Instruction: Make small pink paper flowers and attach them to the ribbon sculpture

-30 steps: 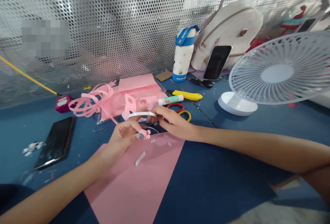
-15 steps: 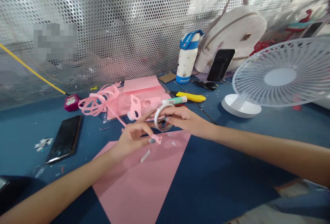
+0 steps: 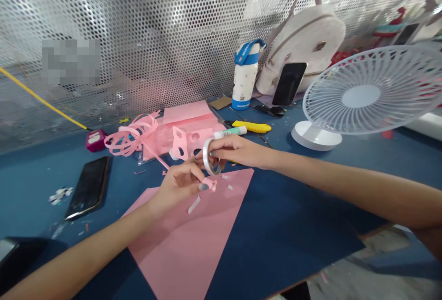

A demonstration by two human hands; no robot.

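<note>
My left hand [image 3: 179, 182] pinches a small folded piece of pink paper [image 3: 209, 184] between thumb and fingers. Beside it, my right hand [image 3: 231, 149] grips a roll of white tape [image 3: 207, 157], held upright on its edge; the left hand's outer fingertips reach close to the roll, and whether they touch it I cannot tell. Below both hands lies a large pink paper sheet [image 3: 186, 240] with small white strips [image 3: 194, 204] on it. Just behind them are pink paper with cut-out holes [image 3: 180, 142] and a glue stick [image 3: 230, 132].
A yellow cutter [image 3: 252, 127], a bottle [image 3: 245, 81], a backpack [image 3: 304, 47] and a propped phone [image 3: 289, 83] stand or lie behind. At right is a white fan [image 3: 362, 95]. Leftward are curled pink strips [image 3: 133, 136], a purple block [image 3: 95, 140] and another phone [image 3: 87, 187].
The tape roll has turned more edge-on and sits slightly further left in my right hand's grip. My left hand keeps its pinch on the pink paper. The whole view has shifted a little.
</note>
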